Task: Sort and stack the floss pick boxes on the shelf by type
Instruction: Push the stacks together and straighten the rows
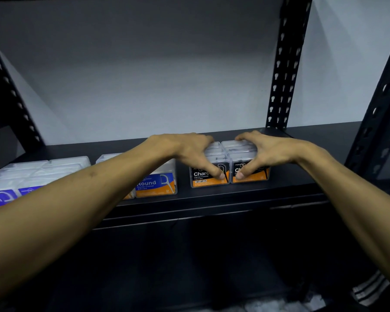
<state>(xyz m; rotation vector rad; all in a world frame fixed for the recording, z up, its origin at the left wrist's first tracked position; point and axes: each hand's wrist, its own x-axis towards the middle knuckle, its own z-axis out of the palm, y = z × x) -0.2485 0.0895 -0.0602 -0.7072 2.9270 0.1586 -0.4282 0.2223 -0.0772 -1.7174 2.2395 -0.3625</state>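
Observation:
On the black shelf stand several clear floss pick boxes in groups. The black-and-orange "Charcoal" boxes form a block at the right, two wide. My left hand grips the block's left side, thumb on the front label. My right hand clasps its right side the same way. To the left stand blue-and-orange "Round" boxes. Purple-labelled "Smooth" boxes sit at the far left, partly behind my left forearm.
Black perforated uprights rise at the back right, the near right and the left. A grey wall lies behind the shelf. Bare shelf surface extends right of the Charcoal block. Below the shelf it is dark.

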